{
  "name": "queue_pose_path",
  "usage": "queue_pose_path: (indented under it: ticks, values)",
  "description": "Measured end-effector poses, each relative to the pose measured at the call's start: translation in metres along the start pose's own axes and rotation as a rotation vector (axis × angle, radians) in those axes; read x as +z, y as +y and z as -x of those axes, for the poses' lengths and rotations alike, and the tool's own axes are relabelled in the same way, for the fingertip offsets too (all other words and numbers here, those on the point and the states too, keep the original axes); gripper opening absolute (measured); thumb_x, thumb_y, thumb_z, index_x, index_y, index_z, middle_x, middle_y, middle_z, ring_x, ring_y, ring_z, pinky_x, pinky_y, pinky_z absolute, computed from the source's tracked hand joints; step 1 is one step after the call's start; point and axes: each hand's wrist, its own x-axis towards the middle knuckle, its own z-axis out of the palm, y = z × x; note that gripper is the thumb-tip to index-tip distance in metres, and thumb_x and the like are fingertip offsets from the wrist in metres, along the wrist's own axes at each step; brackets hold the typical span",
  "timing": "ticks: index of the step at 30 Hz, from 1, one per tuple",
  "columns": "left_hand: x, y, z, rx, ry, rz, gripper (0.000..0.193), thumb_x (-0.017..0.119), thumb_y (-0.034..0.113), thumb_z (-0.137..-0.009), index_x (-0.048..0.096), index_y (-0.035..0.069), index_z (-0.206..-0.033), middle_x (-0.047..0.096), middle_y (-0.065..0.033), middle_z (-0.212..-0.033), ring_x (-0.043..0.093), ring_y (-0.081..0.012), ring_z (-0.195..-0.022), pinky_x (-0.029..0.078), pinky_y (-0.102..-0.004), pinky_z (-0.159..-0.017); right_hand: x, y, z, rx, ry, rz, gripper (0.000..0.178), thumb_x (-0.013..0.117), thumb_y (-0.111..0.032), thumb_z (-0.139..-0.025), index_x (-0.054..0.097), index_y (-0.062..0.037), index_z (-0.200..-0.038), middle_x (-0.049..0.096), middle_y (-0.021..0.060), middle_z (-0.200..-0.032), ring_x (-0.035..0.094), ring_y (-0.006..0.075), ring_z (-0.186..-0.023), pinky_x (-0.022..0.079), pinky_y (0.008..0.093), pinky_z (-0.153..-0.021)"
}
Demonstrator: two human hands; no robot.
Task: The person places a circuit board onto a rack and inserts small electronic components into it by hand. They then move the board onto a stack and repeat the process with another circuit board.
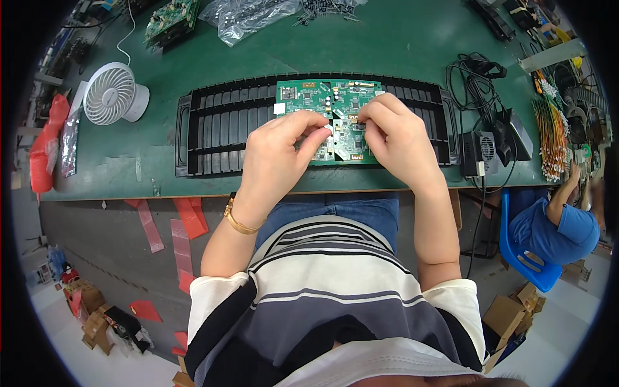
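Note:
A green circuit board panel [308,97], crowded with small parts, lies across the middle of a black slotted tray [216,140]. Over the panel's left half is my left hand [280,149], thumb and forefinger pinched together near its middle seam. Something small and pale shows at those fingertips, too small to name. My right hand [403,140] is curled over the panel's right half, its fingertips closed against the board. Whatever it pinches is hidden by the fingers. A white connector block [279,108] juts from the panel's left edge.
A white fan [111,95] stands left on the green table [412,45]. Plastic bags [248,18] and another circuit board [171,22] lie at the back. On the right are black cables [474,84], a power adapter [480,151] and bundled wires [550,145]. A person in blue [554,226] sits beyond.

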Motion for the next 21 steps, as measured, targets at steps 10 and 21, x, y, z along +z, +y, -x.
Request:
queue_pose_path:
  ticks: [10,21]
  values:
    - [-0.010,0.006,-0.002,-0.003,-0.009,0.010,0.014,0.071,0.000,-0.076,0.069,0.004,-0.090,0.068,-0.0028,-0.079,0.058,-0.0115,-0.062,0.047,-0.0224,-0.057,-0.226,0.111,0.152,-0.217,0.552,-0.477,0.014,0.056,0.001,-0.081,0.067,-0.0001,-0.090,0.062,0.0082,-0.086,0.051,0.0141,-0.063,0.043,0.0234,-0.057]
    - [-0.101,0.083,-0.030,0.457,0.228,0.166,0.048,0.038,-0.003,-0.086,0.045,-0.004,-0.134,0.059,-0.0164,-0.081,0.054,-0.0231,-0.067,0.047,-0.0310,-0.066,-0.215,0.065,0.145,-0.231,0.486,-0.450,0.014,0.056,-0.002,-0.082,0.067,-0.0005,-0.089,0.063,0.0088,-0.086,0.052,0.0152,-0.065,0.043,0.0243,-0.058]
